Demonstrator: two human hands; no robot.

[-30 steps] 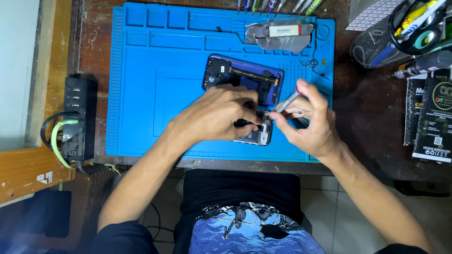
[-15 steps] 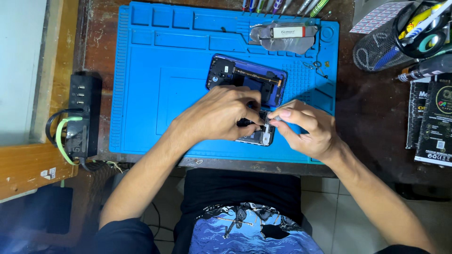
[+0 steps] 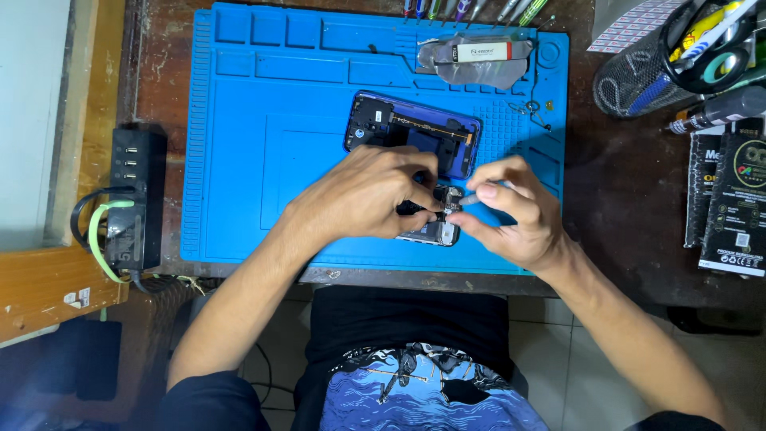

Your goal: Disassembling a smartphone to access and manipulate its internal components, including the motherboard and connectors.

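An opened phone body [image 3: 438, 227] lies near the front edge of a blue work mat [image 3: 239, 144]. My left hand [image 3: 367, 195] rests over it and pins it down, hiding most of it. My right hand [image 3: 511, 211] pinches a thin silver tool [image 3: 471, 195] whose tip meets the phone's upper end between my two hands. Just behind the hands lies the phone's blue back cover [image 3: 415, 132], inner side up.
A grey pouch with a white tube [image 3: 477, 57] sits at the mat's far edge, below a row of tools [image 3: 467, 8]. Small screws [image 3: 536, 110] lie at right. A mesh cup of tools [image 3: 678, 56] and black boxes [image 3: 730, 195] stand right; a black charger [image 3: 132, 199] stands left.
My right hand has lowered and closed in toward the left hand, bringing the tool's tip down onto the phone. My left hand has stayed on the phone.
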